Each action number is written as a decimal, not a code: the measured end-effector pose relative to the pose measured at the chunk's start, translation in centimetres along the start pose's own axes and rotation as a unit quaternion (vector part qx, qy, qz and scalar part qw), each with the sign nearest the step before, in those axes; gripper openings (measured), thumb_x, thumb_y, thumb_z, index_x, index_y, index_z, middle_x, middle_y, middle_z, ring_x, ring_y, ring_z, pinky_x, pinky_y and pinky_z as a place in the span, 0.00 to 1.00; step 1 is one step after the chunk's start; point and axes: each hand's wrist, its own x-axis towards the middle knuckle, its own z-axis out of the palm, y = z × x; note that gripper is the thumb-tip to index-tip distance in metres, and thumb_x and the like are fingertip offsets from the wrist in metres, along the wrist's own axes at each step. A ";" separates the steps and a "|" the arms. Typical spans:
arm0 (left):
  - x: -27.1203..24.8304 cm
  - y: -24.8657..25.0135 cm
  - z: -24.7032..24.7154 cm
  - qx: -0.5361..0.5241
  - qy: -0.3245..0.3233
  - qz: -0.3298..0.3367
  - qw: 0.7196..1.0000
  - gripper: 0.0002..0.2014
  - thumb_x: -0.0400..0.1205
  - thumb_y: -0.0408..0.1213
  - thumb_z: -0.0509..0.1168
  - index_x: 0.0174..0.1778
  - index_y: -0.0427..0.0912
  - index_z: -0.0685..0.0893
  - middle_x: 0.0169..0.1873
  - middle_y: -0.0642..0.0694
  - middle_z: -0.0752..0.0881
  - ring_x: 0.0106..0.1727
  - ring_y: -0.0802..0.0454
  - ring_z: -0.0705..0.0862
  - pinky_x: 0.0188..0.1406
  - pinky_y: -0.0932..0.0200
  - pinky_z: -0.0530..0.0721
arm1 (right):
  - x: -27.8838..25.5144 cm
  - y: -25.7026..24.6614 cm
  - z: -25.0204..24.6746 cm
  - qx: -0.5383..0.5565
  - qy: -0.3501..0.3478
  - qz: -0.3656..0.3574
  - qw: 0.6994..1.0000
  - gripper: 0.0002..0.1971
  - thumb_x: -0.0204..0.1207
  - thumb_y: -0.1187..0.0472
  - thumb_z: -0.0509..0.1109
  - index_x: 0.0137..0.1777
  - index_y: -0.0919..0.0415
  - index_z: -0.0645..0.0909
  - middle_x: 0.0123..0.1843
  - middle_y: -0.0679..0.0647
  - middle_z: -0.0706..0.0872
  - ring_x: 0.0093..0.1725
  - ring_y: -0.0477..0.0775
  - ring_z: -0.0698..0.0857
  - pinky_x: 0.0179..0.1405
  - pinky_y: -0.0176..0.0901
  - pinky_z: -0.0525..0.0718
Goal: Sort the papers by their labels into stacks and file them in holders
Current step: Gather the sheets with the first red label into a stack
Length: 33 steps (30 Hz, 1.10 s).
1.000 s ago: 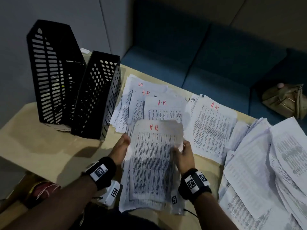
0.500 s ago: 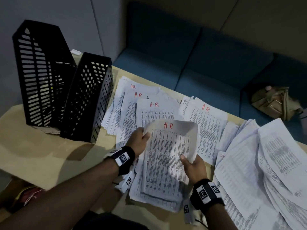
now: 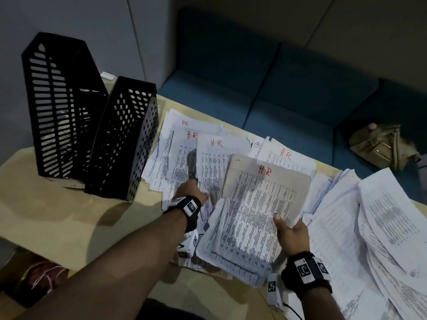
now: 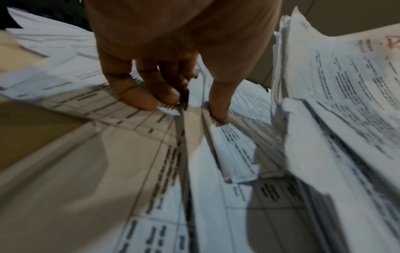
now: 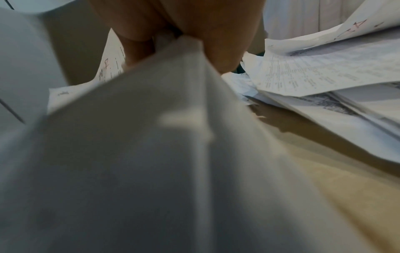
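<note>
Two black holders (image 3: 92,125) stand at upper left on the bench (image 3: 57,218). At centre, my left hand (image 3: 191,192) presses its fingers (image 4: 138,101) onto spread HR papers (image 3: 215,158); right of it, my right hand (image 3: 292,234) pinches a lifted HR stack (image 3: 254,211).

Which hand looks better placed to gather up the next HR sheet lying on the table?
Probably the left hand: its fingertips already touch the loose HR sheets on the table. The right hand is busy gripping the gathered HR stack.
</note>
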 end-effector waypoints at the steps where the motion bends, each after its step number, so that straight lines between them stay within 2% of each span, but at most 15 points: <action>1: 0.0 -0.1 -0.2 -0.014 -0.004 -0.006 1.000 0.29 0.78 0.49 0.71 0.72 0.39 0.76 0.66 0.38 0.82 0.64 0.36 0.82 0.63 0.46 0.83 | 0.1 0.1 -0.1 0.000 0.002 -0.003 1.000 0.11 0.75 0.54 0.74 0.38 0.60 0.80 0.27 0.53 0.81 0.27 0.52 0.77 0.30 0.37 0.73; 5: 0.6 -0.9 -2.2 0.022 0.080 -0.036 0.996 0.20 0.81 0.52 0.62 0.61 0.41 0.82 0.67 0.40 0.72 0.69 0.38 0.70 0.66 0.42 0.73 | 0.2 0.3 -0.2 0.007 -0.001 -0.009 1.000 0.14 0.76 0.52 0.74 0.53 0.62 0.83 0.38 0.58 0.84 0.38 0.55 0.80 0.34 0.37 0.75; 9: 1.7 -3.0 -3.7 0.031 0.131 -0.036 0.990 0.17 0.81 0.47 0.66 0.58 0.38 0.83 0.74 0.41 0.65 0.73 0.38 0.62 0.68 0.40 0.71 | -0.2 -0.2 -0.1 0.005 -0.008 -0.014 1.000 0.12 0.75 0.50 0.73 0.38 0.57 0.78 0.26 0.49 0.81 0.30 0.53 0.77 0.31 0.38 0.73; 11: 1.9 -3.3 -4.0 0.039 0.125 -0.022 0.991 0.15 0.79 0.46 0.68 0.55 0.38 0.84 0.72 0.41 0.67 0.71 0.37 0.67 0.67 0.41 0.73 | -0.2 -0.4 0.1 0.009 -0.007 -0.014 1.000 0.11 0.75 0.51 0.74 0.40 0.58 0.79 0.28 0.50 0.83 0.30 0.53 0.79 0.35 0.40 0.75; 14: 2.0 -3.0 -4.8 0.009 0.099 -0.011 0.995 0.09 0.77 0.40 0.71 0.36 0.38 0.82 0.53 0.37 0.78 0.57 0.35 0.81 0.58 0.44 0.82 | -0.1 -0.4 0.2 0.014 -0.006 -0.007 1.000 0.14 0.75 0.51 0.74 0.51 0.62 0.83 0.38 0.58 0.85 0.37 0.56 0.81 0.37 0.41 0.77; 16: 1.6 -2.7 -5.4 -0.030 0.089 -0.005 0.996 0.14 0.76 0.35 0.71 0.27 0.42 0.75 0.34 0.38 0.78 0.45 0.34 0.85 0.47 0.50 0.85 | -0.3 -0.4 0.3 0.010 -0.002 -0.006 1.000 0.14 0.76 0.53 0.73 0.52 0.63 0.82 0.39 0.59 0.85 0.39 0.56 0.82 0.34 0.39 0.75; 17: 1.2 -2.4 -5.7 -0.056 0.093 -0.001 0.994 0.12 0.76 0.33 0.71 0.30 0.41 0.76 0.33 0.38 0.80 0.45 0.33 0.86 0.43 0.53 0.84 | -0.3 -0.5 0.2 0.014 0.001 -0.006 1.000 0.13 0.76 0.53 0.73 0.53 0.63 0.83 0.41 0.59 0.86 0.41 0.57 0.83 0.36 0.40 0.76; 19: 0.1 -1.7 -6.4 -0.111 0.115 0.040 0.986 0.06 0.78 0.30 0.69 0.48 0.39 0.79 0.48 0.36 0.85 0.50 0.34 0.85 0.42 0.54 0.81 | -0.5 -0.5 0.2 0.016 0.009 -0.007 1.000 0.13 0.77 0.54 0.73 0.56 0.62 0.83 0.45 0.60 0.88 0.45 0.58 0.84 0.45 0.43 0.77; 21: -1.2 -0.6 -7.3 -0.148 0.129 0.125 0.972 0.17 0.81 0.27 0.65 0.64 0.41 0.71 0.62 0.33 0.81 0.57 0.33 0.83 0.44 0.55 0.77 | -0.7 -0.6 0.2 0.005 0.010 -0.003 1.000 0.12 0.76 0.55 0.73 0.55 0.61 0.82 0.44 0.60 0.87 0.44 0.59 0.84 0.47 0.45 0.77; 23: -2.7 0.6 -9.0 -0.176 0.147 0.189 0.955 0.26 0.82 0.25 0.63 0.72 0.48 0.65 0.66 0.31 0.79 0.59 0.33 0.81 0.46 0.55 0.76 | -0.8 -0.7 0.3 -0.008 0.007 0.002 1.000 0.10 0.76 0.56 0.73 0.52 0.62 0.81 0.41 0.60 0.86 0.42 0.59 0.84 0.46 0.47 0.78; 25: -4.1 1.6 -10.9 -0.209 0.169 0.229 0.935 0.29 0.81 0.22 0.62 0.75 0.51 0.65 0.63 0.34 0.81 0.57 0.37 0.83 0.44 0.57 0.79 | -0.7 -0.4 0.6 -0.020 0.009 0.004 1.000 0.13 0.76 0.55 0.73 0.52 0.65 0.83 0.39 0.59 0.87 0.40 0.59 0.84 0.44 0.49 0.81; 26: -4.6 1.9 -11.7 -0.238 0.171 0.239 0.926 0.30 0.81 0.20 0.61 0.75 0.49 0.65 0.60 0.40 0.82 0.56 0.46 0.85 0.43 0.60 0.81 | -0.5 -0.2 0.8 -0.022 0.008 0.009 1.000 0.14 0.76 0.54 0.73 0.53 0.66 0.83 0.38 0.59 0.87 0.40 0.59 0.84 0.43 0.48 0.80; 29: -5.9 2.5 -13.0 -0.296 0.148 0.233 0.915 0.27 0.82 0.20 0.60 0.77 0.42 0.65 0.50 0.66 0.74 0.44 0.89 0.76 0.37 0.86 0.73 | -0.4 0.2 1.7 -0.033 0.001 0.029 0.999 0.20 0.71 0.44 0.74 0.49 0.62 0.84 0.38 0.60 0.88 0.37 0.59 0.84 0.39 0.51 0.82; 31: -6.6 2.4 -13.1 -0.297 0.135 0.238 0.915 0.26 0.83 0.25 0.63 0.76 0.40 0.66 0.52 0.67 0.72 0.44 0.91 0.73 0.38 0.90 0.69 | -0.4 0.3 2.1 -0.054 -0.001 0.046 0.997 0.26 0.64 0.33 0.72 0.43 0.59 0.83 0.33 0.57 0.87 0.34 0.60 0.85 0.39 0.57 0.86; 33: -7.0 1.9 -12.6 -0.294 0.129 0.231 0.919 0.26 0.82 0.29 0.65 0.76 0.43 0.67 0.62 0.59 0.76 0.56 0.79 0.76 0.54 0.84 0.71 | -0.1 0.6 2.4 -0.072 -0.010 0.053 0.996 0.32 0.61 0.25 0.68 0.44 0.55 0.84 0.34 0.53 0.89 0.37 0.60 0.88 0.42 0.57 0.88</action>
